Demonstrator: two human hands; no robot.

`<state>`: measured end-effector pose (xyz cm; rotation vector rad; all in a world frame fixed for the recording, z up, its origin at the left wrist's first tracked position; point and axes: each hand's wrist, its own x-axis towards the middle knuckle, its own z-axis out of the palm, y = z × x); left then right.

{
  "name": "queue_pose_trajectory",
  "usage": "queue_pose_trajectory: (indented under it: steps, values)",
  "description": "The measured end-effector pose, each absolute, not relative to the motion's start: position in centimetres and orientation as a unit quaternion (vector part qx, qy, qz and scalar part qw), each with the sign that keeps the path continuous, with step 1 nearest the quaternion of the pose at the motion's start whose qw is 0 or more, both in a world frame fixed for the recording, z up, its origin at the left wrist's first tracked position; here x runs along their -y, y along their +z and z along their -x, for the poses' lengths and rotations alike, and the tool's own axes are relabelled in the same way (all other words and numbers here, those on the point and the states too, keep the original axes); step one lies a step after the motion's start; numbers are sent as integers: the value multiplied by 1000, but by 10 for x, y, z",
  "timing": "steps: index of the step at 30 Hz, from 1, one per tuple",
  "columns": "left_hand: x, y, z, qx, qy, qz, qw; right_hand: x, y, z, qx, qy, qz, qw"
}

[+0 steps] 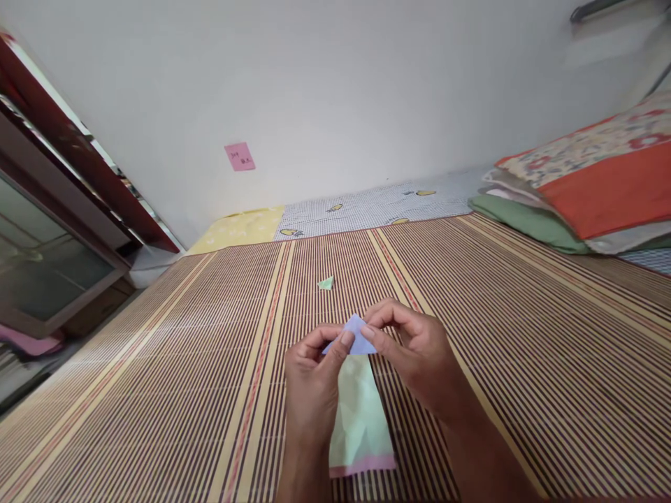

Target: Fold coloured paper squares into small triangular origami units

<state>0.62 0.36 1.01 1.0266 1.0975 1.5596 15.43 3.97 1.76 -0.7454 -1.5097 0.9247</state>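
Observation:
Between my two hands is a small purple paper folded to a triangle, its point facing away from me. My left hand pinches its left side with thumb and fingers. On the right side, my right hand grips the same paper, the thumb lying on its face. Below the paper lies a pale green sheet with a pink strip along its near edge; my left hand and wrist hide part of it. Farther off, a small folded green paper rests on the mat.
A striped bamboo mat spreads under everything. Folded bedding is piled at the right. A pink note sticks to the white wall. Yellow cloth and checked cloth line the far edge. A framed glass panel stands left.

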Motion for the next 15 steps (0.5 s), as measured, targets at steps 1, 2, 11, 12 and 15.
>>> queue_pose_trajectory:
  steps: [1,2,11,12,15]
  values:
    - [-4,11,-7,-449,635,-426,463,-40,17,-154,640,393,318,579]
    - [-4,13,-7,-451,633,-434,456,-40,16,-154,637,391,319,583]
    - [-3,13,-8,-461,621,-434,462,-41,15,-160,646,407,308,567]
    - [-3,12,-9,-462,623,-427,465,-41,15,-162,647,413,306,563]
    - [-4,12,-9,-455,630,-420,468,-40,17,-166,660,414,302,549]
